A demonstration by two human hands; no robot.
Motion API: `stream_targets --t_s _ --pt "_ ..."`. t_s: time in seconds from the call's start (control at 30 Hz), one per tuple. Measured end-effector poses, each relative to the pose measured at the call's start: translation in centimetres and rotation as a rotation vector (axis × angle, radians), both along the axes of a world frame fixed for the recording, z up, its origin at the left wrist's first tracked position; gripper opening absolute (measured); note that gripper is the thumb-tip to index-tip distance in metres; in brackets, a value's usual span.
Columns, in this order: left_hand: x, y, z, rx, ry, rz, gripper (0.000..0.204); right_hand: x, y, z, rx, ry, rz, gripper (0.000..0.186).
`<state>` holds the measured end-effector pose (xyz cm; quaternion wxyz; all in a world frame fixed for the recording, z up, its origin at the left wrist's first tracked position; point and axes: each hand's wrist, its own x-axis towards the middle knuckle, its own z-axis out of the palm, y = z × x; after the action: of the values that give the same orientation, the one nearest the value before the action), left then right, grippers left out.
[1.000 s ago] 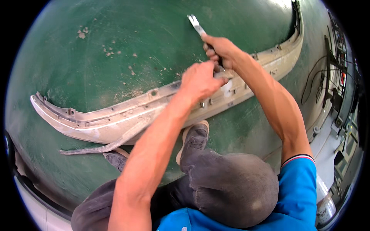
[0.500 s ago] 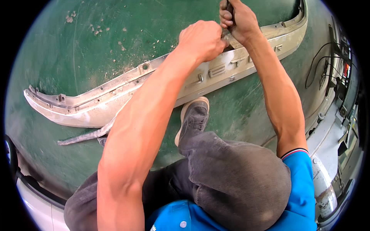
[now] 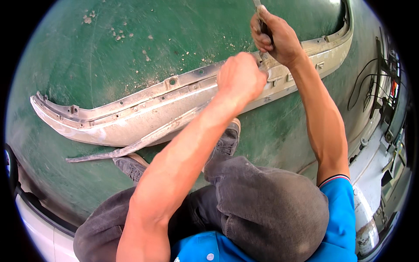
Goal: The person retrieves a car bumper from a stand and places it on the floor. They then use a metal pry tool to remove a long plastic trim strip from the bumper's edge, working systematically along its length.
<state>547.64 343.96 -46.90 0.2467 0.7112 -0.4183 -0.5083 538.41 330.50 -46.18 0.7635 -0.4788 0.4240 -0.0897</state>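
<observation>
A long, curved, scuffed beige bumper [image 3: 109, 135] lies on the green floor, with holes along its upper edge. A loose narrow strip [image 3: 94, 155] runs diagonally over its lower side and onto the floor. My left hand [image 3: 240, 76] is closed at the bumper's upper middle, knuckles up; what its fingers hold is hidden. Just above and right of it, my right hand [image 3: 275, 37] is wrapped round a metal bar tool [image 3: 257, 3], held nearly upright, its lower end hard to make out at the bumper.
My shoes [image 3: 128, 168] and knees are below the bumper. A white vehicle body [image 3: 35, 218] shows at lower left. Along the right edge are metal parts [image 3: 366, 161] and black cables [image 3: 358, 81]. Pale debris [image 3: 89, 17] is scattered on the floor beyond the bumper.
My right hand has risen and moved right since a second ago, the tool turning more upright. My left hand went up, then came back down and slightly right in the last half second.
</observation>
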Motion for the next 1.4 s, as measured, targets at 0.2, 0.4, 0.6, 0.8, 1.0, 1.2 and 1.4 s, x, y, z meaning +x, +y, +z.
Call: stream_targets --t_s 0.2,0.4,0.6,0.8,1.0,1.2,1.4 --pt "-2.1 3.2 -0.7 -0.516 -0.364 0.002 0.016 0.5 2.0 0.7 -0.117 0.023 -0.053 0.05" --pt "-2.4 3.5 -1.7 -0.685 -0.411 0.041 0.017 0.5 2.0 0.6 -0.191 0.069 -0.016 0.047" --pt "-2.1 3.5 -1.9 -0.681 -0.37 0.045 0.015 0.1 1.8 0.4 -0.16 0.058 -0.023 0.049" --pt "-2.3 3.6 -1.9 -0.655 -0.363 0.028 0.018 1.3 2.7 0.2 -0.186 0.244 -0.105 0.048" --pt "-2.3 3.8 -2.2 -0.644 -0.31 0.07 0.019 3.2 2.0 -0.4 -0.081 0.511 -0.043 0.05" --pt "-1.9 3.7 -2.0 -0.569 -0.169 0.064 0.019 3.2 -0.5 -0.7 0.294 0.653 0.033 0.048" --pt "3.4 0.0 -1.0 -0.144 0.264 -0.051 0.034 2.0 -3.5 2.4 0.142 -0.13 -0.507 0.041"
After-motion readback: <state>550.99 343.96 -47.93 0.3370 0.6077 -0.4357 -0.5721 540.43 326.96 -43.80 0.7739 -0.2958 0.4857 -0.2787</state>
